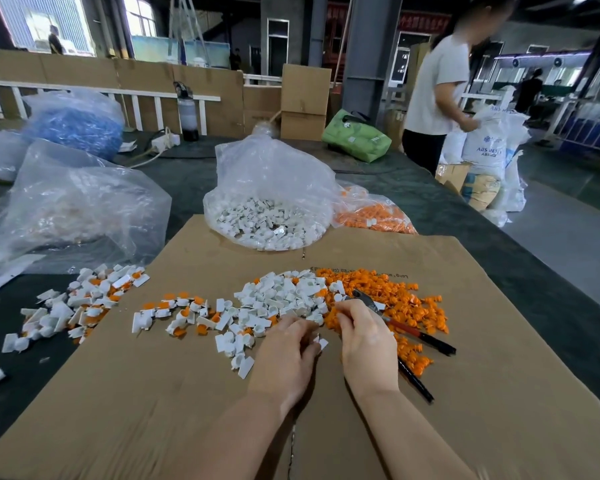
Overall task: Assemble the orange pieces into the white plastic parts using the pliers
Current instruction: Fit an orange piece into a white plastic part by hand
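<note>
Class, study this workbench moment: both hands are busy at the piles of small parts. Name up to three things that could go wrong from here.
1. The red-and-black-handled pliers lie half buried in the loose orange plastic pieces; lifting them may scatter pieces.
2. The left hand holds a small white plastic part only at its fingertips, so it could drop.
3. The white plastic parts pile and the orange pile overlap, so picking may be slow.

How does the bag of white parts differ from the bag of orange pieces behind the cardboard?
The bag of white parts is big and stands tall, with its neck gathered high; the bag of orange pieces is smaller and lies low and flat. The white bag rests partly on the cardboard; the orange bag lies to its right, partly hidden behind it. Both are clear plastic and hold loose small pieces.
</note>
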